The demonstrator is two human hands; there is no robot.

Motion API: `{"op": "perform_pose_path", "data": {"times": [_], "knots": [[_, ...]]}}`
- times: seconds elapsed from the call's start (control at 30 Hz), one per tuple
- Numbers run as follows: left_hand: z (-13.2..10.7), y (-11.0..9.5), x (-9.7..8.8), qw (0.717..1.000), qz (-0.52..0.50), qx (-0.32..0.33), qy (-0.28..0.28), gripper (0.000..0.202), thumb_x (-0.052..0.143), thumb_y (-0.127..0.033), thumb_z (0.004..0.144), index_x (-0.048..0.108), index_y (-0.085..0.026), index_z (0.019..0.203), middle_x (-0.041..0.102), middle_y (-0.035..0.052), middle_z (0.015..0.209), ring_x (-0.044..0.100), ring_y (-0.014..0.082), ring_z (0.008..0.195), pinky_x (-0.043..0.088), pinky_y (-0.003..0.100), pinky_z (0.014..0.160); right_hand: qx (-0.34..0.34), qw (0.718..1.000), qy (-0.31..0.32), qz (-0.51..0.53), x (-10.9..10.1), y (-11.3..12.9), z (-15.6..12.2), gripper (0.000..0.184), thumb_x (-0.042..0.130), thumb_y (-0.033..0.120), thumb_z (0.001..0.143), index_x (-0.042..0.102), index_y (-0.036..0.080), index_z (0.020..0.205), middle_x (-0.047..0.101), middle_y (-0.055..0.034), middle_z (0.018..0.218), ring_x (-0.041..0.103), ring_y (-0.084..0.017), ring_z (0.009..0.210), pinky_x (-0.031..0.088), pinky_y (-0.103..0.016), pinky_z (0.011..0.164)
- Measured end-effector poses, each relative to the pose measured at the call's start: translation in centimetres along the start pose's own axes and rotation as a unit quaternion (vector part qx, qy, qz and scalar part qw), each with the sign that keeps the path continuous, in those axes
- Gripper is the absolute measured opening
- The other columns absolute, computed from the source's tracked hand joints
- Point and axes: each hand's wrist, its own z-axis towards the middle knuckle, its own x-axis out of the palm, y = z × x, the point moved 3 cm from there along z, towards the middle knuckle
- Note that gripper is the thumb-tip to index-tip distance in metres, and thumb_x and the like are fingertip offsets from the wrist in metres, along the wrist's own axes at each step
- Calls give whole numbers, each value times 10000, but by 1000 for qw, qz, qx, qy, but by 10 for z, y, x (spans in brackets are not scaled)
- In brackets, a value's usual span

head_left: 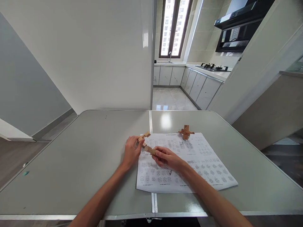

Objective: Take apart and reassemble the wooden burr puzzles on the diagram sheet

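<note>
My left hand (133, 150) is closed on a notched wooden puzzle piece (145, 136), pinched between thumb and fingers. In my right hand (165, 156) is another wooden puzzle piece (150, 150), its far end close to the left hand's piece; whether the two touch I cannot tell. Both hands are over the left part of a printed instruction sheet (213, 167) covered with small diagrams. A wooden burr puzzle (186, 132), put together in a cross shape, stands at the sheet's far edge, to the right of my hands.
The pale folding table (71, 170) has a metal seam (154, 201) down its middle. A small green bit (26, 173) lies near the left edge. Beyond the table are a white panel (113, 56) and a kitchen with cabinets (199, 86).
</note>
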Motion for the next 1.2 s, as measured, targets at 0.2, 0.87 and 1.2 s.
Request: {"op": "perform_pose_path", "data": {"times": [0.2,0.87,1.2], "knots": [[5,21,-11,987,136,-6,-86,248,624,-472,977,792,-291,955,797,43,1086,640,308,1067,455,494,972,-94,947,-229,-205,-8,2,2,421,652,636,933,626,216,946,608,0,790,459,-127,576,364,-282,547],[8,32,-22,956,286,30,-50,281,713,-390,857,662,-247,621,791,87,1089,632,374,1119,417,579,1035,-124,788,-354,-489,-20,-11,0,243,656,475,964,620,243,903,729,-18,817,607,-184,641,425,-322,671],[4,16,-14,962,260,71,47,303,720,-346,827,572,-222,594,710,98,1252,591,338,1174,457,512,989,-99,756,-348,-546,-18,-11,3,262,569,482,1008,616,231,950,739,-7,832,640,-167,631,431,-293,621]]}}
